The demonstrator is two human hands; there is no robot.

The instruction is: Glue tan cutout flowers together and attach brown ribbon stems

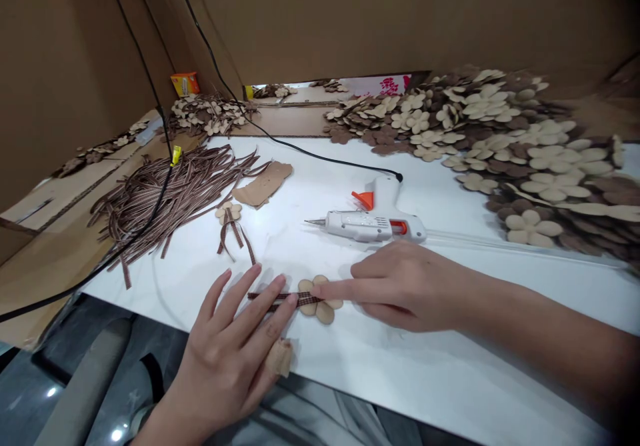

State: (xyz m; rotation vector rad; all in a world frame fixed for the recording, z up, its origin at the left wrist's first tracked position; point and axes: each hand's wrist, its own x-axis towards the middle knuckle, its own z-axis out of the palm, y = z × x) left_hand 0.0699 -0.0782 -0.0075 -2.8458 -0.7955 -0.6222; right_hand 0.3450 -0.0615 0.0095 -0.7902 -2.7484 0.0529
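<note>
A beige felt flower point(325, 311) lies on the white tabletop with a brown checked ribbon point(306, 298) across its middle. My left hand point(235, 343) lies flat with fingers spread, and its fingertips rest on the ribbon just left of the flower. A tan wrap covers the thumb's tip. With its index finger stretched out, my right hand point(400, 289) presses the ribbon down on the flower's centre; its other fingers are partly curled and hold nothing visible. Just beyond it a white glue gun point(360, 225) lies on its side, nozzle to the left and a clear glue stick behind.
A tangled pile of brown ribbons point(150, 199) lies left, beside a flower with ribbon attached point(229, 214) and a cardboard scrap point(264, 185). Felt flowers point(530, 159) heap up at the right. The gun's black cord point(310, 149) crosses the table. Cardboard walls point(350, 19) stand behind.
</note>
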